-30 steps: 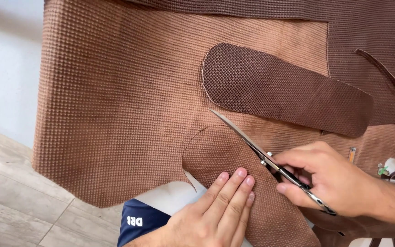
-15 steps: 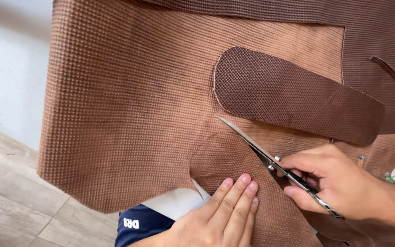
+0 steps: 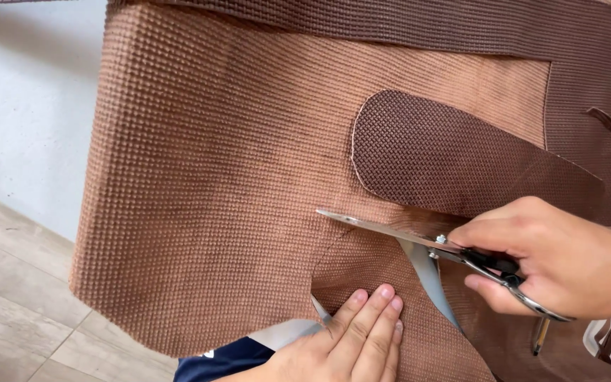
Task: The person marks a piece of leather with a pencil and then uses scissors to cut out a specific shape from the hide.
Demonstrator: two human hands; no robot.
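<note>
A large sheet of brown textured fabric hangs over a table edge. A darker brown rounded piece lies on top of it. My right hand grips metal scissors by their black handles; the blades are spread, with the upper blade lying across the fabric just below the dark piece and the lower blade showing under the cloth. My left hand lies flat, fingers together, pressing the fabric flap below the cut.
A pale wall and a wood-look floor lie to the left. A dark brown fabric strip runs along the top. A pencil tip and small items sit at the bottom right.
The scissors have opened wider and the cut has run further left through the fabric. The view has drifted, so the fabric sits further right in frame. My left hand stays pressed flat.
</note>
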